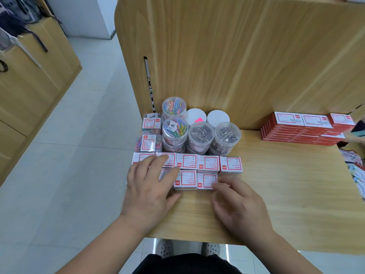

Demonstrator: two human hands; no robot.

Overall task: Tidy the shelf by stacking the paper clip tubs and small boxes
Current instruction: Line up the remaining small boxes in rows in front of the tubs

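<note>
Hidden and cut-off parts around the rows of small boxes [197,169]

The left hand [150,186] covers the leftmost small boxes, hiding their labels; the right hand [237,206] overlaps the near row's right end. Box print is too small to read. Right of the boxes, the red carton stack [304,129] and items beyond run off-frame.

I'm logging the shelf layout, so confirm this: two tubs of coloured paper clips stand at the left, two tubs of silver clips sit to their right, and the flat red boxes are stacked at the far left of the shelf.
Not quite. The head view shows the flat red boxes stacked at the far right, not the left. The coloured paper clip tubs do stand at the left, with the silver clip tubs to their right.
</note>
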